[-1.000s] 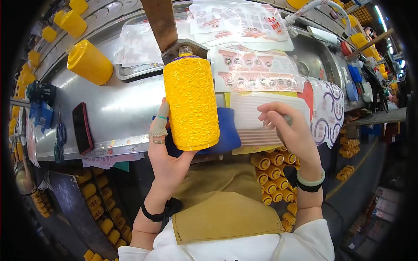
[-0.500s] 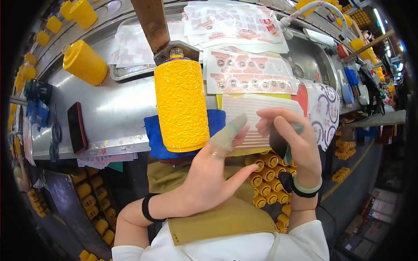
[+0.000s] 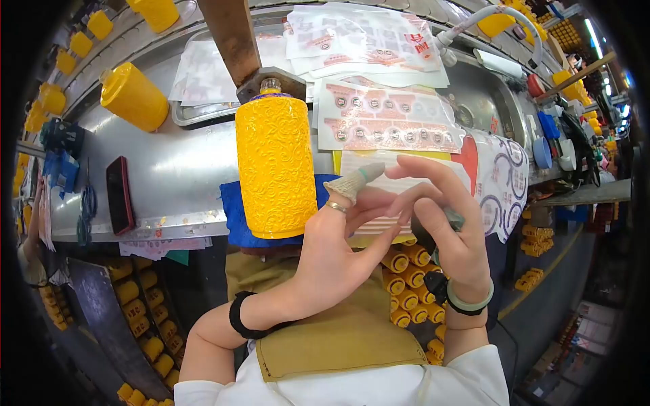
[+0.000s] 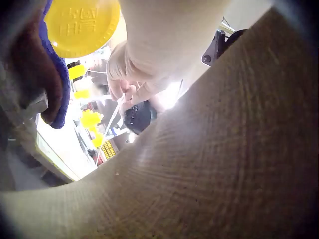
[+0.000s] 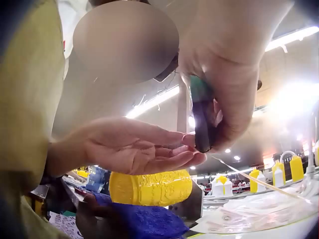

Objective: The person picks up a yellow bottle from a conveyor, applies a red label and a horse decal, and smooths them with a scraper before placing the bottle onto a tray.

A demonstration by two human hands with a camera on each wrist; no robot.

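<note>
A yellow embossed bottle point(image 3: 274, 169) lies on a blue cloth point(image 3: 232, 213), its clear neck against a metal bracket point(image 3: 271, 82) at the end of a wooden bar. My left hand point(image 3: 332, 247), a cloth cover on one finger, reaches across to the right with fingers extended, tips close to the right hand's fingertips. My right hand point(image 3: 455, 237) holds a dark, flat piece with a green part point(image 5: 202, 117), mostly hidden by the fingers. A thin pale strip point(image 5: 249, 175) runs out from near the fingertips in the right wrist view. Striped paper point(image 3: 352, 164) lies beneath both hands.
Printed decal sheets point(image 3: 386, 115) cover the bench behind the hands. A second yellow bottle point(image 3: 134, 98) lies at the left, near a red-edged phone point(image 3: 120, 196). A basin point(image 3: 491, 101) with a hose tap is at the back right. Several yellow bottles point(image 3: 406, 281) are stacked below the bench.
My left hand has let go of the yellow bottle's lower end and moved right to meet the right hand. The bottle stays on the cloth. The right hand still holds the dark piece.
</note>
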